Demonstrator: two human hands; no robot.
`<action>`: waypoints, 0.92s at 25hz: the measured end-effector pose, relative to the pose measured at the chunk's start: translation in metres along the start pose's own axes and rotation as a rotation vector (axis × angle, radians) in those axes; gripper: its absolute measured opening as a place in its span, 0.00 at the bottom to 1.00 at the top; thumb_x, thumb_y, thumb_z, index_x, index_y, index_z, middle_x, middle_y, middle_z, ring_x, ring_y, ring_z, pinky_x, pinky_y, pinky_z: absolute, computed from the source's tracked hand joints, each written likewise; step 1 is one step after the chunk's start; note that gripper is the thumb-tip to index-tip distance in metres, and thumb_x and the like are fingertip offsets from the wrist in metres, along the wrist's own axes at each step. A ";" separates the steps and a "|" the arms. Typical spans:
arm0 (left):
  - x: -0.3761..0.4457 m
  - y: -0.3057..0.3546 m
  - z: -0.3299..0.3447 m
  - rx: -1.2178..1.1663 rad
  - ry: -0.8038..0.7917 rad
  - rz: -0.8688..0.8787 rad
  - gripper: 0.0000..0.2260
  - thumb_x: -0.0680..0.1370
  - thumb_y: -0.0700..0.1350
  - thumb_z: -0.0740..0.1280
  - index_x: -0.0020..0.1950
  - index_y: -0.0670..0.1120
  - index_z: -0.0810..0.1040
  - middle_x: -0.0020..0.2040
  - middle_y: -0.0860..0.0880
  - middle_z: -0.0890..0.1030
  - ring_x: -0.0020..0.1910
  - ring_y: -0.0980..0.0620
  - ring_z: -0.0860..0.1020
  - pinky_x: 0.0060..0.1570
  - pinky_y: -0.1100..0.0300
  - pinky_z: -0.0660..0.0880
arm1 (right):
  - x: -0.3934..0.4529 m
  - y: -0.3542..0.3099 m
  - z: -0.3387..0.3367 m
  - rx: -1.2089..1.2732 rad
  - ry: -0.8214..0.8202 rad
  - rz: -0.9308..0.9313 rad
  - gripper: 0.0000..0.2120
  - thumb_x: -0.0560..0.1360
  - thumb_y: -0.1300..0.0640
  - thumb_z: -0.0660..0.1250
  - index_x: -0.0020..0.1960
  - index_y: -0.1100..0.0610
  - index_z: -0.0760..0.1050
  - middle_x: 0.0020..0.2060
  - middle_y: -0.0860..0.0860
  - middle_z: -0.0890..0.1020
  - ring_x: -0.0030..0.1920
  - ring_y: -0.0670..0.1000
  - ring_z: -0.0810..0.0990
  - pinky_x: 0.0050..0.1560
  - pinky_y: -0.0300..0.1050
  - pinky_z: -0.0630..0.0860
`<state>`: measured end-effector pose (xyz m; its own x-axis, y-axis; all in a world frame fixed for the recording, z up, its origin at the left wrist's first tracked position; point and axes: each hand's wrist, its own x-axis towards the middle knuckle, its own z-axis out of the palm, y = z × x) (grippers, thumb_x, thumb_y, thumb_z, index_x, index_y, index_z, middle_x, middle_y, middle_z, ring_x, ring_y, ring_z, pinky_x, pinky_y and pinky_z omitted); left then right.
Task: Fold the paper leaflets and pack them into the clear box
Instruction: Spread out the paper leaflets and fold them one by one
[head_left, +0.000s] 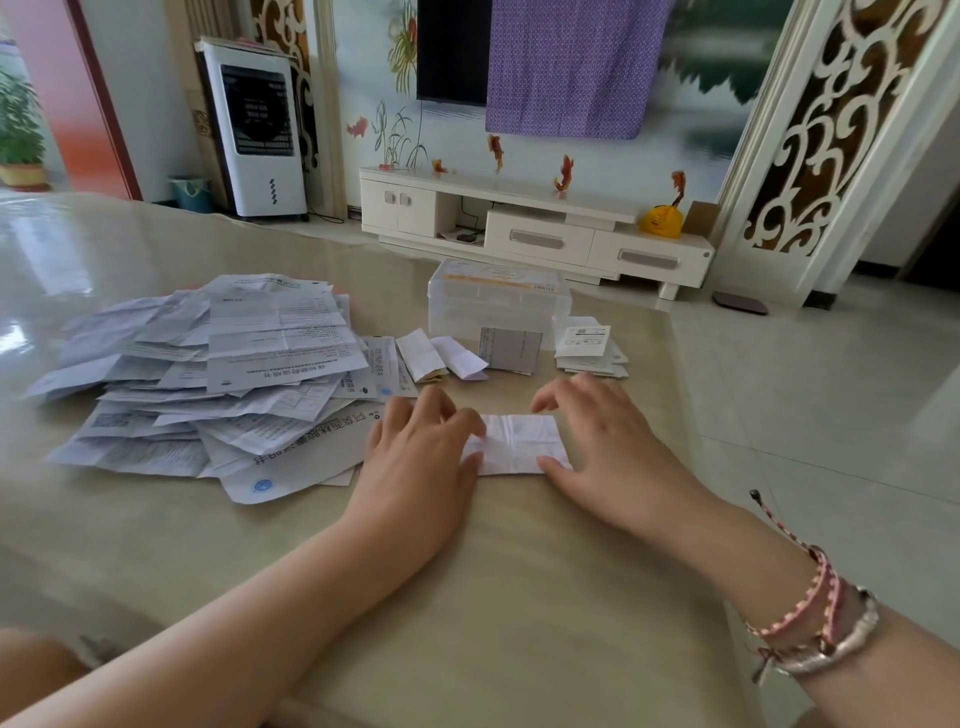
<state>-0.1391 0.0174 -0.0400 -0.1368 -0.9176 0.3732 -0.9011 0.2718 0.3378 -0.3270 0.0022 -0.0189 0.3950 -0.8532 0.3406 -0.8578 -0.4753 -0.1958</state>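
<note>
Folding is in hand: the left hand (421, 447) and right hand (602, 436) press a half-folded leaflet (519, 441) flat on the table (519, 597), fingers loose, gripping nothing; next it probably needs one more crease, then the clear box (498, 301) behind

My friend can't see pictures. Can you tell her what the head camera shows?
Two hands, the left hand and right hand, press a small folded leaflet flat on a beige table. A big pile of unfolded leaflets lies to the left, and a closed clear box stands behind with a few folded leaflets beside it.
</note>
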 end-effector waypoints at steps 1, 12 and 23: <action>-0.001 -0.001 0.001 0.009 0.011 0.043 0.14 0.80 0.50 0.59 0.65 0.59 0.70 0.61 0.56 0.65 0.61 0.50 0.62 0.62 0.58 0.59 | -0.001 0.001 -0.002 0.035 -0.040 -0.073 0.15 0.74 0.52 0.67 0.60 0.50 0.70 0.55 0.44 0.72 0.58 0.47 0.68 0.59 0.43 0.66; 0.002 -0.010 -0.002 -0.042 0.024 0.134 0.10 0.79 0.55 0.63 0.55 0.58 0.81 0.49 0.59 0.75 0.54 0.52 0.68 0.54 0.61 0.61 | -0.002 0.005 -0.007 0.148 -0.043 0.022 0.07 0.77 0.53 0.64 0.50 0.48 0.80 0.44 0.43 0.83 0.47 0.44 0.79 0.49 0.43 0.74; 0.009 -0.006 0.001 -0.185 -0.065 -0.114 0.07 0.78 0.52 0.63 0.52 0.53 0.68 0.39 0.56 0.73 0.52 0.51 0.70 0.51 0.57 0.65 | 0.020 0.009 0.002 0.281 -0.134 0.411 0.11 0.73 0.48 0.70 0.37 0.51 0.72 0.31 0.44 0.74 0.36 0.46 0.72 0.37 0.41 0.66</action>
<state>-0.1352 0.0071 -0.0391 -0.0698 -0.9607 0.2686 -0.8225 0.2078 0.5295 -0.3258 -0.0195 -0.0155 0.0987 -0.9929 0.0668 -0.8365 -0.1191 -0.5348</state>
